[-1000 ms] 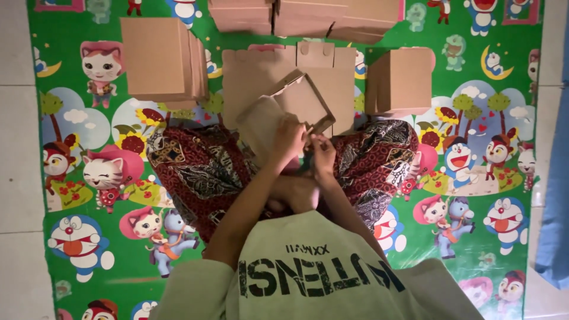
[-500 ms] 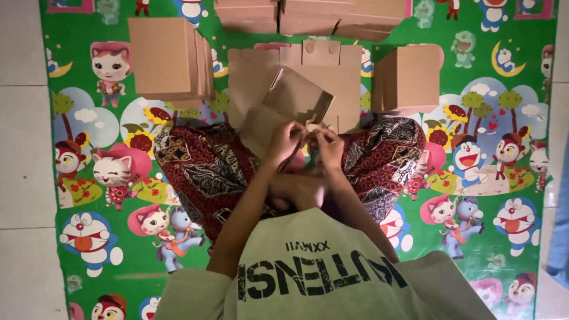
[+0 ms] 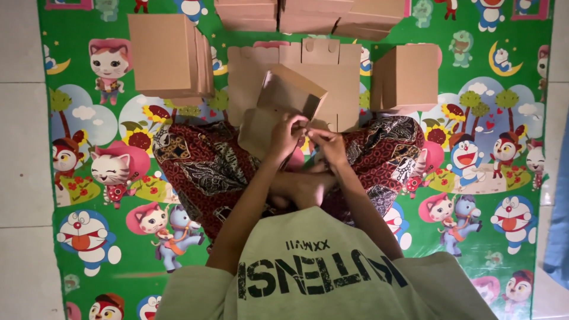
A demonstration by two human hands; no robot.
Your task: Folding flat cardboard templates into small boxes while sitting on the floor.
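Green cartoon mat (image 3: 95, 237) is covering the floor, pale tiles (image 3: 21, 148) showing at its left edge. Person is sitting cross-legged on it, seen from above, wearing a pale green shirt (image 3: 320, 284) and a dark red patterned sarong (image 3: 201, 166).

Flat blank (image 3: 344, 77), brown card, is lying on the mat ahead of the knees, tabs along its far edge. Stack of blanks (image 3: 169, 56) is sitting to the far left, its edges fanned on the right side. Folded box (image 3: 406, 77) is standing to the far right, just beside the flat blank. More boxes (image 3: 308, 13) are lining the top edge, partly cut off.

Box (image 3: 287, 95), half folded, is being held up over the lap, tilted, one open flap hanging toward the left knee. It is sitting just beyond both hands, its near edge touching the fingertips.

Left hand (image 3: 287, 133) is curled, fingers pinching the box's near edge from the left. Right hand (image 3: 329, 145) is closing thumb and fingers on the same edge from the right. Hands are nearly touching each other, knuckles facing up. What lies between the fingertips is too small to tell.
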